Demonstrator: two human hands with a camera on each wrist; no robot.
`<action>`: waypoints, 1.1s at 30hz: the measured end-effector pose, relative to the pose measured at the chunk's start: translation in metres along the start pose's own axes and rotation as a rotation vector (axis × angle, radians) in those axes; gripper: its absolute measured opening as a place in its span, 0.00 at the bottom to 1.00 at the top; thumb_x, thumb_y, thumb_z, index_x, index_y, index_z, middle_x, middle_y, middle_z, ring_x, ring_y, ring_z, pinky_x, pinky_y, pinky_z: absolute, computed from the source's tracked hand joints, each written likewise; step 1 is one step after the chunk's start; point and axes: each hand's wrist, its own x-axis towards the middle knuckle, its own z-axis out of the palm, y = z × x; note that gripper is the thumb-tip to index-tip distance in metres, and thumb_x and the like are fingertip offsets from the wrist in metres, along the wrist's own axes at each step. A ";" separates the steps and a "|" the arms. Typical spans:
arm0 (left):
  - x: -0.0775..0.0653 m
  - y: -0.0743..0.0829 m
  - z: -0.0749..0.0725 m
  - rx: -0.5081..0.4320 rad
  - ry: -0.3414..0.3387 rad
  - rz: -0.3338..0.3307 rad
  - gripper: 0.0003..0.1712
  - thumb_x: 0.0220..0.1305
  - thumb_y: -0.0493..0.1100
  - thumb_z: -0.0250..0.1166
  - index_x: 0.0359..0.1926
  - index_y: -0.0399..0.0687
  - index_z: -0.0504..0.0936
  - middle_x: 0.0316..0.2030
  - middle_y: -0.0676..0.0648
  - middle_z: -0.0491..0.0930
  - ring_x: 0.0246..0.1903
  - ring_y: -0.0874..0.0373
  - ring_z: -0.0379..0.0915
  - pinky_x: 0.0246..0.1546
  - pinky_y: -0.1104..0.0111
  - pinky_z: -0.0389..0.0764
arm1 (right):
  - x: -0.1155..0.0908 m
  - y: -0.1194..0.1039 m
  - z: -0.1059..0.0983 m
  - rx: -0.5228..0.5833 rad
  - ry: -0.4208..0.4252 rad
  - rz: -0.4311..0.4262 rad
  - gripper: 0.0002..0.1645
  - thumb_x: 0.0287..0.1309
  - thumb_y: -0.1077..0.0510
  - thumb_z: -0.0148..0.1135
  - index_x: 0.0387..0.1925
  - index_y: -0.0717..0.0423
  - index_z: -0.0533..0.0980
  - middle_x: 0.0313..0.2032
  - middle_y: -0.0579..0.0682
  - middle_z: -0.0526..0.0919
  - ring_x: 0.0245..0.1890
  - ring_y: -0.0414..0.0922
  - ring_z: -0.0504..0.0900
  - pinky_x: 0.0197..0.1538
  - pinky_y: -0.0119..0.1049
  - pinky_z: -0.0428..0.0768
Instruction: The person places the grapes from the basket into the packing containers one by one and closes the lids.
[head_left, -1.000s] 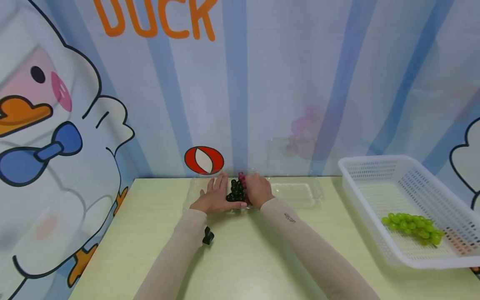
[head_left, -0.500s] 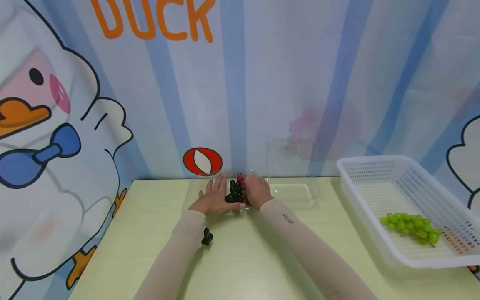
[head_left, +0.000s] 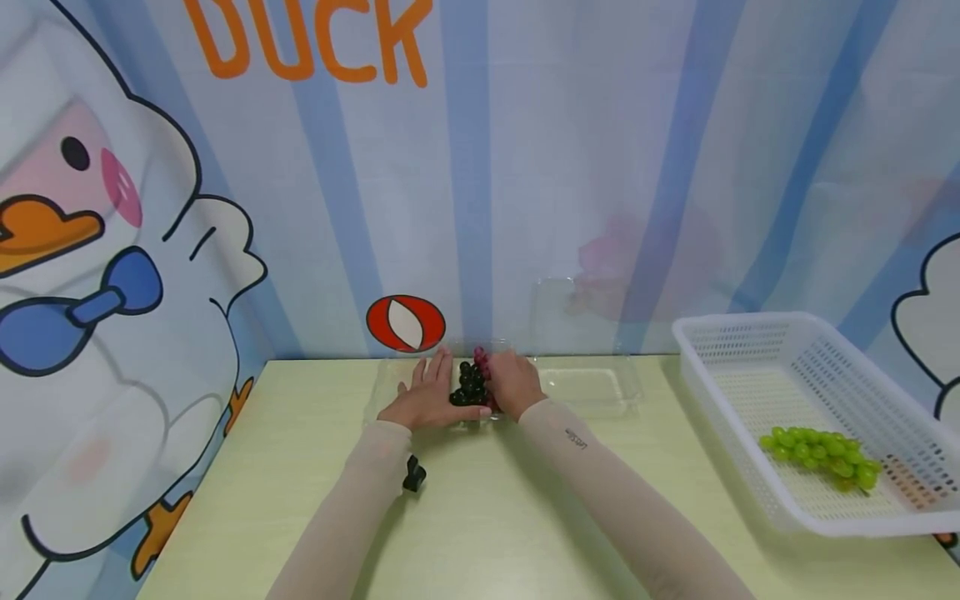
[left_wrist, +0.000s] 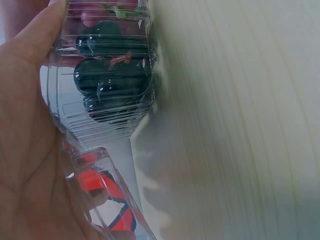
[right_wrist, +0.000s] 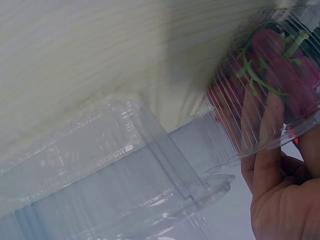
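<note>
A clear plastic clamshell box [left_wrist: 100, 131] at the back middle of the table holds a bunch of dark grapes [head_left: 468, 385]. Beside it, on the box's right side, lies a bunch of red grapes [right_wrist: 285, 75], partly hidden by my right hand in the head view. My left hand [head_left: 426, 400] rests on the box's left side with fingers extended and the thumb along its near rim. Inside the box, my right hand [head_left: 516, 383] holds the red grapes; its fingertips show through the clear wall in the right wrist view.
Another clear box [head_left: 592, 387] stands with its lid raised, just right of my right hand. A white perforated basket [head_left: 716, 417] at the right contains a bunch of green grapes [head_left: 821, 454]. Behind the table hangs a printed curtain [head_left: 510, 167].
The view shifts slightly. Both hands stay at the box with the grapes, with almost no visible movement.
</note>
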 end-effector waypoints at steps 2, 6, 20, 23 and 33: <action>0.000 0.000 0.000 0.001 0.001 0.002 0.77 0.50 0.87 0.57 0.82 0.46 0.33 0.82 0.46 0.28 0.79 0.36 0.27 0.68 0.26 0.42 | 0.001 0.000 0.000 -0.006 -0.003 0.004 0.09 0.60 0.59 0.72 0.28 0.60 0.82 0.32 0.58 0.87 0.32 0.55 0.87 0.35 0.48 0.86; 0.001 -0.001 -0.001 0.000 0.004 0.001 0.77 0.49 0.87 0.57 0.82 0.47 0.33 0.82 0.47 0.28 0.79 0.36 0.27 0.68 0.27 0.42 | 0.002 0.000 -0.001 -0.006 -0.001 0.003 0.09 0.60 0.59 0.73 0.28 0.60 0.82 0.31 0.57 0.87 0.32 0.54 0.87 0.35 0.47 0.86; 0.002 -0.002 0.003 0.020 0.017 0.004 0.77 0.49 0.87 0.57 0.82 0.46 0.34 0.82 0.45 0.30 0.79 0.36 0.29 0.68 0.26 0.43 | -0.001 0.002 0.001 0.036 0.003 -0.002 0.12 0.59 0.58 0.74 0.24 0.57 0.79 0.28 0.54 0.86 0.29 0.51 0.85 0.33 0.45 0.85; 0.002 -0.002 0.005 0.014 0.023 0.008 0.77 0.49 0.87 0.57 0.82 0.46 0.35 0.82 0.45 0.30 0.79 0.35 0.29 0.67 0.26 0.43 | -0.002 0.002 0.002 0.030 0.008 -0.002 0.13 0.59 0.59 0.73 0.23 0.56 0.78 0.27 0.54 0.86 0.28 0.50 0.85 0.32 0.45 0.84; 0.000 -0.001 0.003 0.024 0.029 0.005 0.76 0.50 0.87 0.56 0.82 0.45 0.35 0.82 0.45 0.30 0.79 0.35 0.29 0.67 0.26 0.44 | -0.003 -0.002 -0.006 0.026 -0.011 -0.004 0.15 0.61 0.60 0.71 0.20 0.56 0.78 0.24 0.53 0.84 0.22 0.45 0.79 0.29 0.41 0.82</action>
